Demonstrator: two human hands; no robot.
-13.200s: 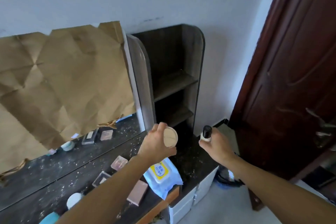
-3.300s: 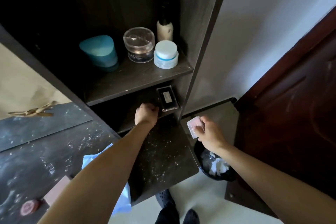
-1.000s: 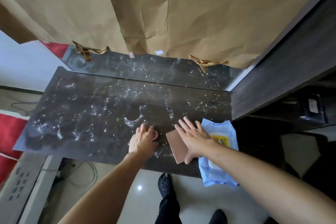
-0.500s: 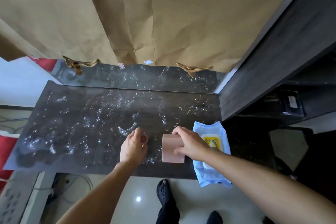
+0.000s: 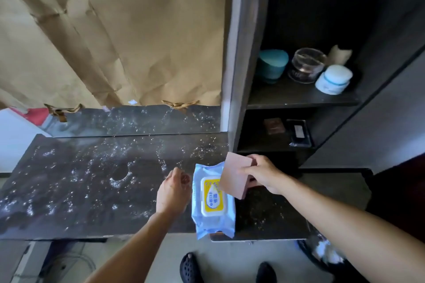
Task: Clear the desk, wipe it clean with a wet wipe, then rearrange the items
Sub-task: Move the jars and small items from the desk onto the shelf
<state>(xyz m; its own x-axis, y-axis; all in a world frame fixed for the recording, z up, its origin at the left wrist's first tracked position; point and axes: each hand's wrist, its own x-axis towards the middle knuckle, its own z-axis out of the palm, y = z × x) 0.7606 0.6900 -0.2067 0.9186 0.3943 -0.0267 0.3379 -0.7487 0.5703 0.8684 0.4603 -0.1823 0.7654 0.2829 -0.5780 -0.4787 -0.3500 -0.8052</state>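
Right of centre, the right hand (image 5: 264,174) pinches a flat pink box (image 5: 233,174) by its edges, above the wipes pack (image 5: 212,200). It looks stiff, light and smooth, so opposite edges suit best. The left hand (image 5: 172,190) curls beside the pack; whether it holds anything is unclear.

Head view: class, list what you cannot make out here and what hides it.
- Left hand: curled fingers hide whether it holds anything.
- Wet wipe pack: label print too small to read; the pink box in the right hand covers one corner.
- Dark case on the lower shelf: too shadowed to identify.
- Bottle at the back of the upper shelf: top lost in shadow.
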